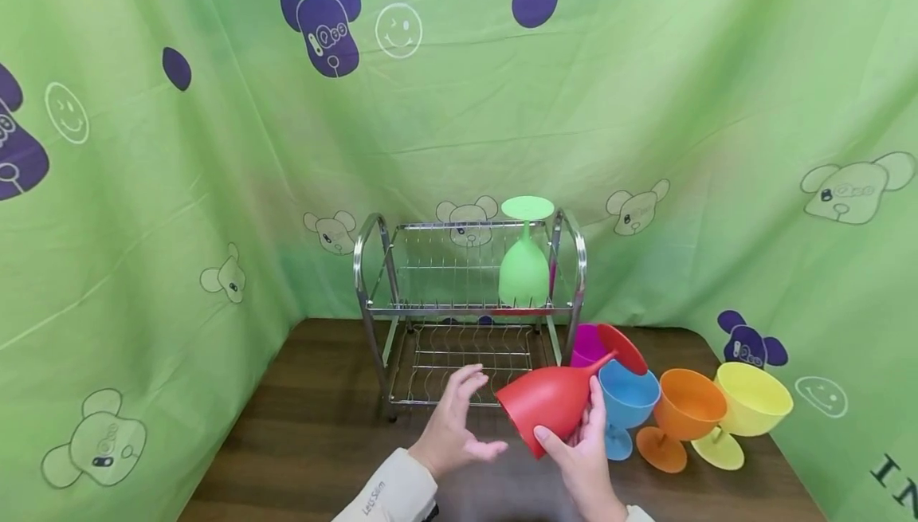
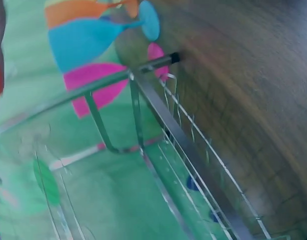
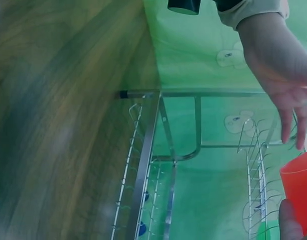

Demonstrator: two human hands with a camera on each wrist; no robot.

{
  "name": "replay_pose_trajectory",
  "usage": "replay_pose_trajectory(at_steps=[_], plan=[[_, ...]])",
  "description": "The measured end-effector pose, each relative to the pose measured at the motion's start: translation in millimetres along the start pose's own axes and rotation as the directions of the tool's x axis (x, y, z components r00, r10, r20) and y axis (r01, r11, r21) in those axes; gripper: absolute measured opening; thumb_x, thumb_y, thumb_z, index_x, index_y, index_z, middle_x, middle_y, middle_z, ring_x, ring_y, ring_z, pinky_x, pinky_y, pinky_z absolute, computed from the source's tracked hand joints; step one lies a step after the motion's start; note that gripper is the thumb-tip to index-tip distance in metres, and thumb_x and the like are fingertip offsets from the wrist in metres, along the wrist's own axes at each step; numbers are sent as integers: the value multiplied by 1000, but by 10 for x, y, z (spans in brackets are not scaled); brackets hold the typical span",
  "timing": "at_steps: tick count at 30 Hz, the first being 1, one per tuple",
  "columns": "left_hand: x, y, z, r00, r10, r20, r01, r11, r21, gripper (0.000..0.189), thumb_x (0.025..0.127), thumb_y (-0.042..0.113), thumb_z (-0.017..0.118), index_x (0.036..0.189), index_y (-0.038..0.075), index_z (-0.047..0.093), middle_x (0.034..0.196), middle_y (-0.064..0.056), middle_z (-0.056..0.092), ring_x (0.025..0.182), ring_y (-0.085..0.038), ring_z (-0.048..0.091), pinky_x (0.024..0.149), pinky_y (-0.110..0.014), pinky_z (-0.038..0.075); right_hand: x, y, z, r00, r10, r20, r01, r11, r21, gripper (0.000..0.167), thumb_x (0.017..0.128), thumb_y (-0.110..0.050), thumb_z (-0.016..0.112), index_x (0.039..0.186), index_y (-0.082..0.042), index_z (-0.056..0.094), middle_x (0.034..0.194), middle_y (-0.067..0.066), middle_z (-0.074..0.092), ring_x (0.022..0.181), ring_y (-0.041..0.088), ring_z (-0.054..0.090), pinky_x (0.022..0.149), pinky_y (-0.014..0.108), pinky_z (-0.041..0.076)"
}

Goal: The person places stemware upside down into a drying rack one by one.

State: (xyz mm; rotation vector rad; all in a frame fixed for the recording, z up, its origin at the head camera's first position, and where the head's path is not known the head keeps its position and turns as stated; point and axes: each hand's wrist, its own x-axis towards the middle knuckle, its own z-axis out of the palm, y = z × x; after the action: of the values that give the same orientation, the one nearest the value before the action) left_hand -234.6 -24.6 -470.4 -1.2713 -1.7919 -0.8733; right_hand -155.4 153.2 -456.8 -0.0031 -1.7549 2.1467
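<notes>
My right hand (image 1: 584, 454) holds a red plastic goblet (image 1: 548, 402) by its bowl, thumb on the near side. The goblet is tipped over, its mouth facing lower left and its round foot up to the right. To the left, my left hand (image 1: 455, 434) has its fingers spread and bent a little, apart from the goblet's rim, holding nothing. In the right wrist view the red goblet (image 3: 301, 192) shows at the right edge, with the left hand (image 3: 281, 75) above it. Behind both hands, a green goblet (image 1: 524, 271) stands upside down on the upper tier of a metal dish rack (image 1: 469, 311).
Right of the rack, blue (image 1: 628, 394), orange (image 1: 690, 406) and yellow (image 1: 751, 398) goblets stand upright on the wooden table (image 1: 287, 434). A magenta goblet (image 1: 584, 340) is partly hidden behind the red one. Green printed cloth (image 1: 459, 123) hangs around the table.
</notes>
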Motion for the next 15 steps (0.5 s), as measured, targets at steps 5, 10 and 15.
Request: replay_pose_trajectory(at_steps=[5,10,15], plan=[[-76,-138,-116,991,-127,-32,127,992,1,78,60,20,84,124,-5,47,121,-19,53,108,-32,54,93,-34,47,5,-45,-42,999,-43,11,43,999,-8,99,83,10,62,151,-6,-9,136,-2,24,115,7,38,82,15,49],[-103,-250,-233,972,-212,-99,214,977,9,66,59,13,81,117,-4,57,113,-17,62,103,-30,56,89,-34,47,40,-121,-58,994,-112,9,112,994,-2,104,78,10,67,151,-7,-4,136,-2,28,116,10,40,83,16,49],[-156,-304,-321,933,-312,-179,324,945,37,54,62,5,77,113,-3,61,109,-16,64,100,-31,57,83,-36,49,77,-180,-52,989,-149,10,149,989,-22,106,73,12,68,152,-10,1,137,-2,30,117,13,41,83,18,50]])
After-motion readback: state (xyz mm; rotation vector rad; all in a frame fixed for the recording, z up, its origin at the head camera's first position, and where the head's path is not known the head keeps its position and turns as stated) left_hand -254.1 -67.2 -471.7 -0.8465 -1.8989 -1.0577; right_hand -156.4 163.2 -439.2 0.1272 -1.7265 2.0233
